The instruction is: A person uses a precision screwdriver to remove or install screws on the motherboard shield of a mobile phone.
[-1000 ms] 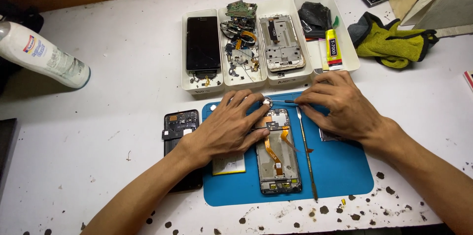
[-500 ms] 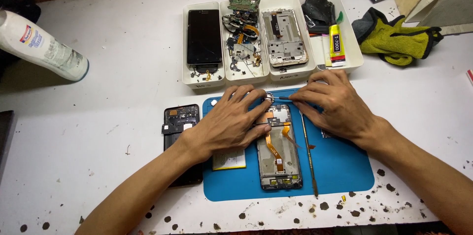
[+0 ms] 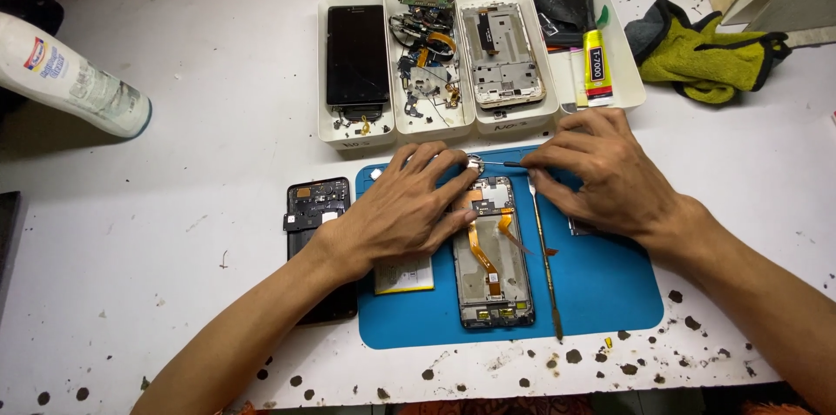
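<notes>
At the top end of the opened phone [image 3: 492,258], the right hand [image 3: 610,175] stays pinched on thin tweezers [image 3: 501,163] (barely shifted), while the left hand [image 3: 405,210] presses flat, gripping nothing.

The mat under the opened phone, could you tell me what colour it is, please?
Blue; the mat shows plainly in the head view.
</notes>
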